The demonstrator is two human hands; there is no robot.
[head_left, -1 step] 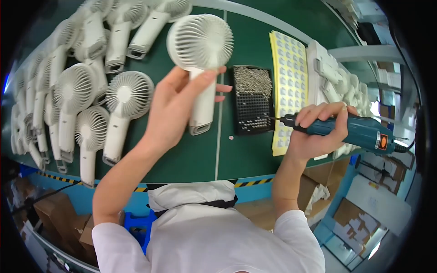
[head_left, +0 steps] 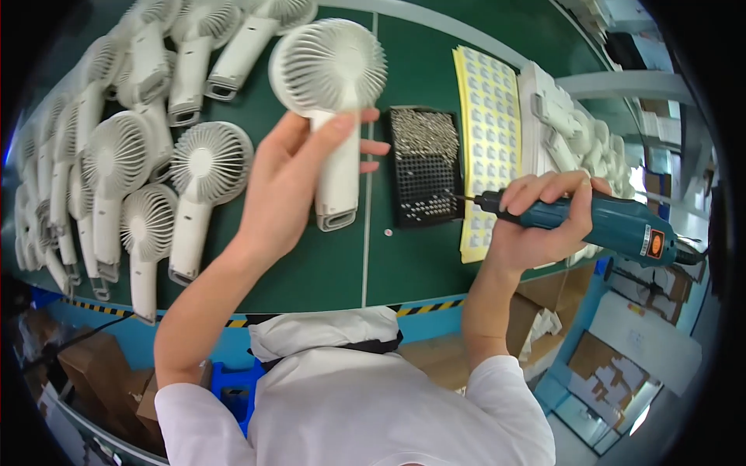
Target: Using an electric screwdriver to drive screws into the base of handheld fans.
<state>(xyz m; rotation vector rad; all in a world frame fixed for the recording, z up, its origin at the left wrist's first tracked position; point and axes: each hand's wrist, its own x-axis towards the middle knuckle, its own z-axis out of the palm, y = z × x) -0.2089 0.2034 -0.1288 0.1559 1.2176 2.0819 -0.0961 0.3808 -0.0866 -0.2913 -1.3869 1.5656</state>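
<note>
My left hand [head_left: 284,179] is closed round the handle of a white handheld fan [head_left: 330,66], its round slatted head pointing away from me. An electric screwdriver [head_left: 614,225] with a teal body and black nose lies in my right hand [head_left: 540,221], fingers wrapped round it. Its thin bit reaches left over the near right edge of a black screw tray [head_left: 423,182]. Loose small screws are heaped in the tray's far half, and several sit in the grid holes of the near half. The bit's tip is too small to tell whether it carries a screw.
Many white handheld fans [head_left: 208,163] crowd the left of the green table [head_left: 326,272]. Right of the tray lies a yellow-edged sheet of pale stickers [head_left: 489,116], with a pile of white fan parts [head_left: 579,132] beyond. A small pinkish round piece [head_left: 388,232] rests near the tray.
The whole scene sits slightly further left in the picture. The screwdriver stays about where it was, so its bit is a little further right relative to the tray. Both hands keep their hold.
</note>
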